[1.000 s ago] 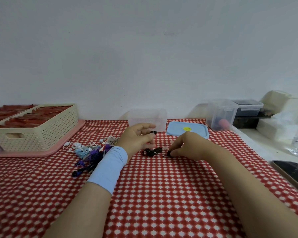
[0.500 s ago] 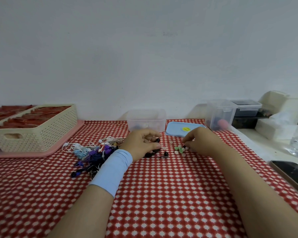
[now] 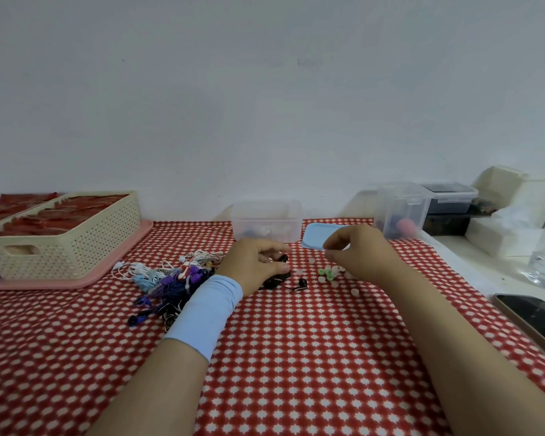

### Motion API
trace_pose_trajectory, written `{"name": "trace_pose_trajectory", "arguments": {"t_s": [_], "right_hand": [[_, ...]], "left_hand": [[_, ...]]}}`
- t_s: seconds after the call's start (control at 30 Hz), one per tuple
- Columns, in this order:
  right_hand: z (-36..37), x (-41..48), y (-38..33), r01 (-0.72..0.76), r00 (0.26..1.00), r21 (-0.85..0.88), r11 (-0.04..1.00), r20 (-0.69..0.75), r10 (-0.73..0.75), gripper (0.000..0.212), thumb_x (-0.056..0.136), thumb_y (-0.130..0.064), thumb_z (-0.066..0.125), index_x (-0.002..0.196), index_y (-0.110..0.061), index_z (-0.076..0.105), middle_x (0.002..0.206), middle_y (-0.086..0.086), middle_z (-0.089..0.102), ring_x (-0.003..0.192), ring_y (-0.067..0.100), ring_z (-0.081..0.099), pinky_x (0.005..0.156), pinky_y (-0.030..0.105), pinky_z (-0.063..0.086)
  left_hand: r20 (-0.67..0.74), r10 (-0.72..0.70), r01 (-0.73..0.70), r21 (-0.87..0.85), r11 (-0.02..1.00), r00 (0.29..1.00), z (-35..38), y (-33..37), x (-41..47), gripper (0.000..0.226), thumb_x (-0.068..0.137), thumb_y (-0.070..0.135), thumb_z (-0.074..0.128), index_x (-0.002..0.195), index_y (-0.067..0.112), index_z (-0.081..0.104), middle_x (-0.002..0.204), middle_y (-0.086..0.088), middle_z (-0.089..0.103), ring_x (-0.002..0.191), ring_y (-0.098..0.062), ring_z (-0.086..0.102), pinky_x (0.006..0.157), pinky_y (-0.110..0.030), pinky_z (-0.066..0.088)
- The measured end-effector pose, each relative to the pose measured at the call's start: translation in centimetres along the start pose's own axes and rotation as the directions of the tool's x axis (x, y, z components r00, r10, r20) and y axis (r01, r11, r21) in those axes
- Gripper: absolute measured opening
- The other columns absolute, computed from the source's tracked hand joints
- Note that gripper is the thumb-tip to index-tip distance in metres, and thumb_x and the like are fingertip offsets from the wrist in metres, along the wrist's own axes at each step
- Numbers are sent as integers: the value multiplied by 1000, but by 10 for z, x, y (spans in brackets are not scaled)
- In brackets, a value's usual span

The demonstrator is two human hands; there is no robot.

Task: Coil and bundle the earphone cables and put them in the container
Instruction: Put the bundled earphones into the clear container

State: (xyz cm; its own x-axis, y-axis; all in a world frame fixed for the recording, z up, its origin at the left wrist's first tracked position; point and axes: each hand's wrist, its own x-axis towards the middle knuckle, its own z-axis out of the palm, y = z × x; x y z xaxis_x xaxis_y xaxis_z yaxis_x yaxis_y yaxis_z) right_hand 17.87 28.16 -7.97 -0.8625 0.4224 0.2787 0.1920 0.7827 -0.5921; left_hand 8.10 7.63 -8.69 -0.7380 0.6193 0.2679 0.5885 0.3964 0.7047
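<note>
Resting on the red-and-white checked worktop (image 3: 296, 357), the left grip (image 3: 255, 265) is curled round a black earphone cable (image 3: 276, 280), with the thumb and fingers closed over the bunched wire. One black earbud (image 3: 302, 282) of that set trails out on the cloth just right of the grip. A pale blue wristband (image 3: 206, 313) sits on the left forearm.

The right grip (image 3: 362, 256) hovers just above a scatter of small green and pale ear tips (image 3: 328, 273). Its fingers are bent and the thumb and forefinger are drawn close together. Whether they pinch a tip I cannot tell.

A tangled pile of earphones (image 3: 170, 278) in white, blue and purple lies just left of the left forearm. The clear container (image 3: 266, 220) stands at the back of the worktop, beyond the left grip, with a few things dimly visible inside. Its blue lid (image 3: 313, 239) lies flat just to its right, partly behind the right grip.

At the far left a cream basket (image 3: 63, 243) sits on a pink tray (image 3: 76, 280). A second clear tub (image 3: 401, 212) stands at the back right, and a phone (image 3: 535, 319) lies at the right edge.
</note>
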Motion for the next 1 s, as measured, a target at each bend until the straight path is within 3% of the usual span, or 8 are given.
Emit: {"name": "trace_pose_trajectory", "arguments": {"t_s": [0.07,0.23,0.37,0.5,0.6,0.7,0.83,1.0], "right_hand": [[6,-1,-6,41,999,101,994,0,-41,15,88,-19,76,102,-22,77,91,-11,72,84,-1,65,75,8,46],[22,-3,-15,70,991,241,968,97,-96,6,88,-18,76,90,-22,80,88,-14,74,78,-7,65,66,6,47],[26,-4,-15,95,978,234,968,159,-135,11,88,-14,76,85,-24,79,84,-12,75,74,-8,65,67,7,46],[28,-3,-13,82,970,200,976,209,-125,19,88,-16,75,79,-34,76,81,-13,76,79,0,69,79,19,53],[28,-3,-13,76,968,159,984,226,-111,13,88,-19,75,83,-31,79,84,-12,76,83,2,69,83,24,55],[28,-3,-13,80,971,136,988,214,-108,10,86,-20,76,86,-28,81,83,-11,76,81,2,68,80,24,55],[28,-2,-12,47,987,157,987,144,-70,11,86,-17,76,87,-27,77,85,-11,74,73,-3,65,71,19,50],[28,-2,-11,-2,994,209,978,110,-21,10,90,-16,73,87,-25,77,87,-8,74,72,4,67,60,15,49]], "left_hand": [[-7,1,-1,8,1000,1000,0,0,0,31,80,24,80,109,32,73,94,16,65,87,-5,61,82,-23,52],[27,-1,-1,72,997,1000,1,-3,1,23,76,27,84,97,27,75,85,16,68,82,-3,63,74,-16,50],[27,-9,6,119,993,1000,0,-5,3,23,78,30,82,99,26,74,91,12,69,83,-2,61,74,-15,47],[29,-12,2,334,943,1000,1,-3,2,24,87,39,70,111,36,71,119,11,66,110,-12,57,97,-31,48],[0,100,-89,461,883,995,6,3,0,23,92,42,62,114,41,69,131,8,60,127,-17,45,110,-40,37],[-15,190,-159,485,860,982,13,13,-2,16,88,51,62,97,42,72,119,12,62,127,-17,43,111,-39,31],[83,126,-150,595,790,989,23,14,-3,37,73,71,63,90,40,73,104,15,64,115,-16,47,106,-39,29],[44,105,-114,460,881,993,26,11,-2,23,87,52,65,106,41,71,100,17,70,108,-11,52,105,-34,29]]}}
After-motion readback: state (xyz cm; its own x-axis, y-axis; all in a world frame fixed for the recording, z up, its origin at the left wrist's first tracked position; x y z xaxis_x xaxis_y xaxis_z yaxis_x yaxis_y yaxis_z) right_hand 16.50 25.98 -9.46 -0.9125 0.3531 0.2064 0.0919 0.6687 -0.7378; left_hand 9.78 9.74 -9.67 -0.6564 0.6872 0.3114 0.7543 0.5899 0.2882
